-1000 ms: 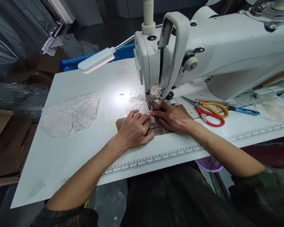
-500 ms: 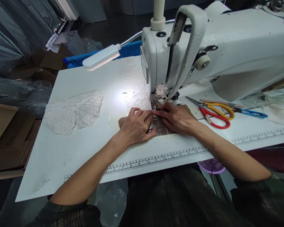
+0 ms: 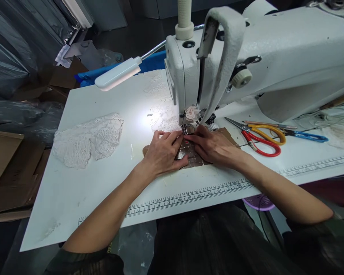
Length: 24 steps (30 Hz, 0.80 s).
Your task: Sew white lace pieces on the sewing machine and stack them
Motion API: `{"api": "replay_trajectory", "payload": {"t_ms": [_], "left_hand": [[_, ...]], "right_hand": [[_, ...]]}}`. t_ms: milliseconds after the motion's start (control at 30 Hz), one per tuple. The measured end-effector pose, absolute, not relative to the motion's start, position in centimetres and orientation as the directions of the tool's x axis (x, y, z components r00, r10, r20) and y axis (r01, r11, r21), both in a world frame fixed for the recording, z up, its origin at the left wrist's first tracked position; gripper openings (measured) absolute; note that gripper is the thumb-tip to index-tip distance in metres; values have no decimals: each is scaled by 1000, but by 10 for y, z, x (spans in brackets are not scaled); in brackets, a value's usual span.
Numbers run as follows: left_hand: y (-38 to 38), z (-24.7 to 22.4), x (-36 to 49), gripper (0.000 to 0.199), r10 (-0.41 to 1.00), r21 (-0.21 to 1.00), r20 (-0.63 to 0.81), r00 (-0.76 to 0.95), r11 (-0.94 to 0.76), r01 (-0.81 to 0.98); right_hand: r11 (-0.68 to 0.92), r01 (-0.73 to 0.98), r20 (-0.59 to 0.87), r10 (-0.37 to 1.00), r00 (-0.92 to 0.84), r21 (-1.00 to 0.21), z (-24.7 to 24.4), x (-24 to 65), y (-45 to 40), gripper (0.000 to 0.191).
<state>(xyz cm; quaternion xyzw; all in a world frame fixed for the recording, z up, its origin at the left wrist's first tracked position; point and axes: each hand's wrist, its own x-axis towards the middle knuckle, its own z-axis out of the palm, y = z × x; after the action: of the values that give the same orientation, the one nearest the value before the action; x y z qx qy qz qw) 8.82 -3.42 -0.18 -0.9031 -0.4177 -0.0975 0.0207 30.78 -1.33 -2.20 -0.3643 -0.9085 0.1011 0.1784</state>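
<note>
At the presser foot (image 3: 188,129) of a white sewing machine (image 3: 177,72), both hands meet by their fingertips. My left hand (image 3: 164,152) has its fingers bent together at the near edge of a piece of white lace (image 3: 162,120), its thumb lying apart toward me. My right hand (image 3: 213,145) reaches in from the other side, index finger stretched to the foot and the others curled. The small bit of lace between the fingertips is mostly hidden. Under both hands is a brown taped plate (image 3: 193,157) with a shiny, criss-crossed surface.
More white lace (image 3: 88,139) lies on the table's left side. Red-and-yellow-handled scissors (image 3: 265,143), a pencil (image 3: 271,125) and a blue-handled tool (image 3: 309,135) lie right of my hands. A lit lamp (image 3: 119,74) hangs over the table. A printed ruler strip (image 3: 189,196) follows the front edge.
The view has shifted slightly, so the machine sits a little further left. Both hands stay at the presser foot; a small red spot on the plate now shows between them.
</note>
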Motion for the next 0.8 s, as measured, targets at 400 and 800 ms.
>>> {"api": "replay_trajectory", "payload": {"t_ms": [400,800], "left_hand": [[-34,-5,90,59,789,70,207,579,-602,796],[-33,-11,88,65,796,112,225,562,-594,797]], "right_hand": [[490,577,128,823,-553,-654,6,332,-2,30],[513,610,172,831,-529,-604,-13,321,1,49]]}}
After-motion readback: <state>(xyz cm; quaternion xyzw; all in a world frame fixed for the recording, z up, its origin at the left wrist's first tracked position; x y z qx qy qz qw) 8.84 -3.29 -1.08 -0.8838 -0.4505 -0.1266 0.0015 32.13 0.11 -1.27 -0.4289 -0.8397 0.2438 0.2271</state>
